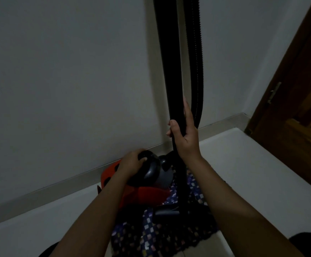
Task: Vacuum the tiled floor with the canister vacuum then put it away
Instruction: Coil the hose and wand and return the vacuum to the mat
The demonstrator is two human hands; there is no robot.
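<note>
The red and grey canister vacuum (151,193) sits on a patterned mat by the wall's skirting. My left hand (132,162) grips the dark rounded handle on top of the canister. A black wand tube (166,58) stands upright from the canister toward the top of the view. My right hand (186,134) holds this tube low down, thumb on its left side and fingers stretched up along its right. The ribbed black hose (197,67) hangs just to the right of the tube. The floor nozzle (166,210) lies dark below the canister.
A grey wall (67,71) fills the left and centre, with a pale skirting (39,193) along its foot. The dark patterned mat (151,236) covers pale floor tiles (253,164). A brown wooden door (299,89) stands at the right. The room is dim.
</note>
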